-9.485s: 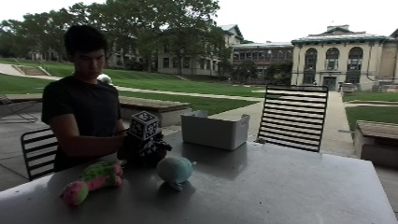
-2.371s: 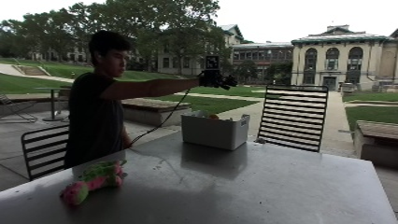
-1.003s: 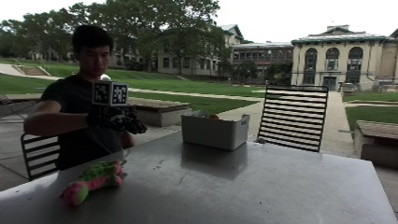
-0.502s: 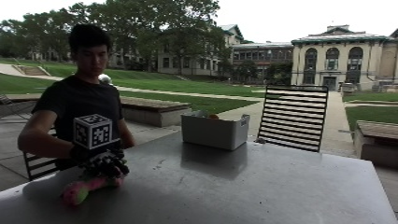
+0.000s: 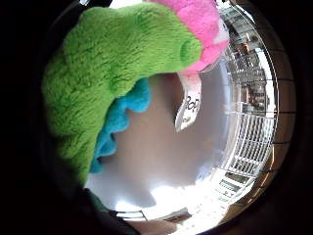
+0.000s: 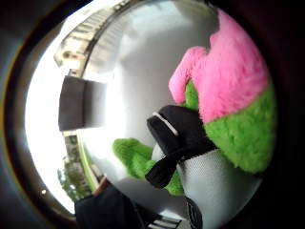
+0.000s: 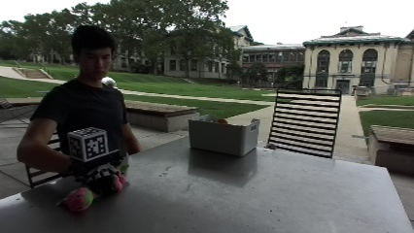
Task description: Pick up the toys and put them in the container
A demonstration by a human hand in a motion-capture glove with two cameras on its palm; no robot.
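- At the near left corner of the table [image 7: 271,194] I see the plush toy [image 7: 81,198]. It lies on the table top, with its pink end toward the near edge.
- My gloved right hand [image 7: 97,171] is down on the toy. It covers the toy's far part, so from the outside view only the pink and a little green is seen below the hand.
- In the thumb side palm view, a black gloved finger [image 6: 178,131] is curled against the toy [image 6: 228,109], where the pink fur meets the green fur. So I say the fingers are closed around the toy and hold it.
- In the little finger side palm view, the green body of the toy [image 5: 107,73] fills much of the picture. It has a blue frill, a pink part and a white label hanging over the grey table [image 5: 161,161].
- I cannot tell if the toy is lifted or if it touches the table.
- The person's other arm hangs down beside the body, behind the table edge. Its hand I cannot see well.
- Further right, at the far side of the table, stands the grey container [image 7: 223,136], well apart from the toy. Something is inside it, just seen over the rim.
- Behind the table on the far right stands a chair [image 7: 304,121] with a slatted back.
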